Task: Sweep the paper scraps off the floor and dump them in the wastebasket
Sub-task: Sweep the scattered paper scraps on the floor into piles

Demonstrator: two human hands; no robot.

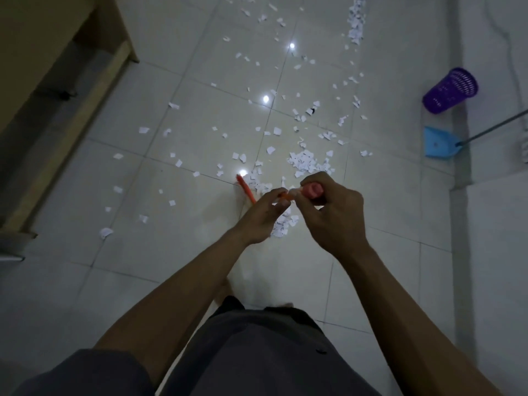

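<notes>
White paper scraps (304, 162) lie scattered over the tiled floor, with denser heaps ahead of my hands and just below them. An orange broom (246, 190) points down at the floor; its head shows left of my hands. My right hand (331, 212) grips the top end of the handle. My left hand (264, 215) pinches the handle just below it. A purple mesh wastebasket (450, 91) lies tipped on its side at the far right. A blue dustpan (438, 145) with a long grey handle rests on the floor below the basket.
A wooden desk (57, 67) fills the left side, its leg reaching the floor. A grey strip (463, 155) runs along the right side of the floor. A long heap of scraps (356, 24) lies far ahead. My legs and bare feet are below.
</notes>
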